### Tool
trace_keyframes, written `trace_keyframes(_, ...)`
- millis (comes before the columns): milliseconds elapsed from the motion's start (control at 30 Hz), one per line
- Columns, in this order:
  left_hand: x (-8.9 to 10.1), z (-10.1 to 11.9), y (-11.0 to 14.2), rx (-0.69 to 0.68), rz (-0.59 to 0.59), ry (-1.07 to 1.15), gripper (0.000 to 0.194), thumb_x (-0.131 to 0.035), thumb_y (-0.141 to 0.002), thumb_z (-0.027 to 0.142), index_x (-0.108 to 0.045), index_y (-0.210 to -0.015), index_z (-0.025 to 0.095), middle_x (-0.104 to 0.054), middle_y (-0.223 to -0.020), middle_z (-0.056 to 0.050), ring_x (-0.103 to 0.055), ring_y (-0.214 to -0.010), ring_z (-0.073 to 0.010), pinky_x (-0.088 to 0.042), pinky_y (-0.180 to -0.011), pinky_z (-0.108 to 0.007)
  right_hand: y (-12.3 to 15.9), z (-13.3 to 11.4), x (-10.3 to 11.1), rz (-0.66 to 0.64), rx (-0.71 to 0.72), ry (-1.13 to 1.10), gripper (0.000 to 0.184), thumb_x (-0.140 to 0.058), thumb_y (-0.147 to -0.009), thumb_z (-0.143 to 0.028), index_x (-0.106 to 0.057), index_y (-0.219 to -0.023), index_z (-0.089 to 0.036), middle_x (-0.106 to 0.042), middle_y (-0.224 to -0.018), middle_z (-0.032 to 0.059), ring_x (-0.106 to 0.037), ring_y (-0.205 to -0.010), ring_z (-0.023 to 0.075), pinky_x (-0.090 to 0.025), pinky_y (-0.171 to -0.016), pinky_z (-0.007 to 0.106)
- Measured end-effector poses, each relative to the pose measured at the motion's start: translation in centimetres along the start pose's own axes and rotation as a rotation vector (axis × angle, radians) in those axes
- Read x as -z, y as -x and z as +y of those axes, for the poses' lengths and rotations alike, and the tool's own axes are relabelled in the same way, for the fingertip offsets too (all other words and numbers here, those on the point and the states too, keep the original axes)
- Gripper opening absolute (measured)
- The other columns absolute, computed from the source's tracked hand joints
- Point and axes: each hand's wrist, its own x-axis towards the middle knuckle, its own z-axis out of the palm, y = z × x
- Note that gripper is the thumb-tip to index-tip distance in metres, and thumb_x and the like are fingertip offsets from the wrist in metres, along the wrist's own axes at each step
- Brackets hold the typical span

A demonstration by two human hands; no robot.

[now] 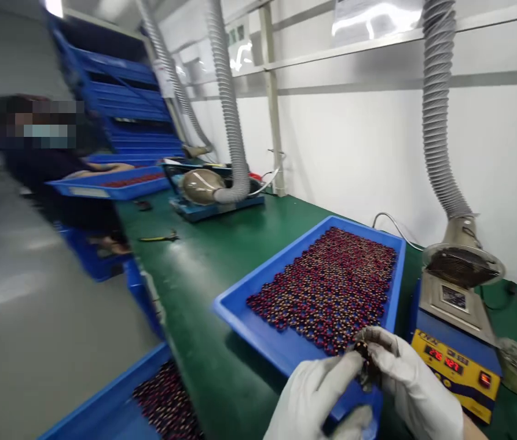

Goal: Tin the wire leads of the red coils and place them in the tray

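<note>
Both my hands wear white gloves and meet over the near corner of a blue tray. My left hand is closed, with thumb and fingers pinching a small dark coil that has copper-coloured spots. From the other side, my right hand grips the same coil, its fingertips bent over it. Fingers cover much of the part, and its lower end looks greyish. Rows of small red and copper ring-shaped coils fill most of the tray just beyond my hands.
To the right stands a solder pot with red digits, under an extraction hose. Pliers lie on the green bench. A second hose and hood are farther back. Lower left is another coil tray. A co-worker sits far left.
</note>
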Motion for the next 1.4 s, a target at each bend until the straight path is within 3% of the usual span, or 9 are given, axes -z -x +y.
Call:
trace_keyframes(133,1.3,-0.6,-0.2,0.065,-0.046,-0.162,0.018,-0.060,-0.074,0.015,-0.055,-0.090,0.024,-0.057,-0.069,0.001,-0.055,-0.066,-0.0175,-0.049,-0.059,-0.030,-1.3,4.3,-0.5,0.001,0.002,0.014,0.035,-0.078,-0.057,-0.039,-0.065,-0.083,-0.020,-0.065,-0.076,0.0018,-0.059,-0.071,0.0144,-0.046,-0.068,0.025)
trace_keyframes(267,1.7,-1.3,0.9,0.178,-0.138,-0.250,0.023,-0.062,-0.064,0.006,-0.056,-0.080,0.022,-0.058,-0.075,0.000,-0.055,-0.071,-0.0198,-0.048,-0.065,-0.035,-2.4,7.0,-0.1,0.004,0.019,0.161,0.038,-0.073,-0.061,-0.046,-0.063,-0.087,-0.020,-0.067,-0.083,0.0042,-0.061,-0.083,0.0188,-0.047,-0.076,0.029)
trace_keyframes(400,2.6,-2.4,0.1,0.332,-0.225,-0.330,0.023,-0.062,-0.067,0.007,-0.060,-0.084,0.023,-0.058,-0.085,-0.002,-0.054,-0.083,-0.0213,-0.046,-0.074,-0.037,-2.5,6.3,0.4,-0.081,0.068,0.523,0.046,-0.059,-0.075,-0.045,-0.052,-0.112,-0.020,-0.062,-0.109,0.0097,-0.056,-0.104,0.0219,-0.040,-0.094,0.035)
trace_keyframes(500,4.2,-4.3,-2.0,0.412,-0.265,-0.404,0.015,-0.059,-0.076,0.016,-0.062,-0.090,0.022,-0.058,-0.091,-0.004,-0.053,-0.089,-0.0233,-0.042,-0.079,-0.040,-2.2,4.8,0.8,-0.033,0.170,0.957,0.045,-0.047,-0.081,-0.042,-0.046,-0.121,-0.021,-0.060,-0.114,0.0104,-0.054,-0.107,0.0238,-0.038,-0.095,0.039)
trace_keyframes(567,5.0,-6.0,-3.5,0.444,-0.384,-0.426,0.012,-0.059,-0.078,0.020,-0.063,-0.088,0.022,-0.061,-0.088,-0.004,-0.055,-0.086,-0.0226,-0.043,-0.077,-0.038,-2.1,4.2,1.1,-0.013,0.197,1.246,0.034,-0.041,-0.084,-0.035,-0.054,-0.112,-0.022,-0.064,-0.106,0.0091,-0.058,-0.099,0.0250,-0.040,-0.091,0.040)
trace_keyframes(700,4.9,-8.8,-5.6,0.497,-0.766,-0.394,0.007,-0.063,-0.077,0.023,-0.063,-0.081,0.017,-0.064,-0.076,0.000,-0.059,-0.070,-0.0152,-0.048,-0.069,-0.031,-2.0,4.1,1.1,-0.062,0.209,1.713,0.029,-0.036,-0.084,-0.023,-0.064,-0.093,-0.023,-0.070,-0.087,0.0083,-0.065,-0.080,0.0275,-0.047,-0.074,0.041)
trace_keyframes(867,3.2,-10.2,-7.0,0.599,-1.050,-0.531,0.019,-0.064,-0.077,0.032,-0.060,-0.078,0.013,-0.062,-0.077,-0.002,-0.060,-0.070,-0.0160,-0.050,-0.069,-0.035,-2.1,4.4,0.6,-0.083,0.216,1.894,0.028,-0.037,-0.084,-0.023,-0.064,-0.086,-0.025,-0.071,-0.078,0.0069,-0.066,-0.069,0.0282,-0.047,-0.064,0.040)
trace_keyframes(1133,3.2,-10.4,-6.7,0.581,-1.048,-0.495,0.026,-0.055,-0.084,0.037,-0.058,-0.093,0.013,-0.062,-0.090,-0.005,-0.060,-0.081,-0.0178,-0.050,-0.076,-0.039,-2.2,4.5,0.6,-0.067,0.212,1.903,0.027,-0.038,-0.085,-0.023,-0.065,-0.086,-0.025,-0.070,-0.079,0.0052,-0.066,-0.071,0.0264,-0.045,-0.064,0.036)
trace_keyframes(1400,4.1,-9.7,-6.0,0.605,-0.763,-0.401,0.021,-0.052,-0.085,0.031,-0.061,-0.096,0.015,-0.065,-0.094,-0.008,-0.060,-0.089,-0.0218,-0.044,-0.086,-0.045,-1.9,4.9,0.5,-0.046,0.245,1.874,0.026,-0.040,-0.085,-0.022,-0.065,-0.082,-0.025,-0.070,-0.077,0.0048,-0.065,-0.069,0.0260,-0.046,-0.065,0.037)
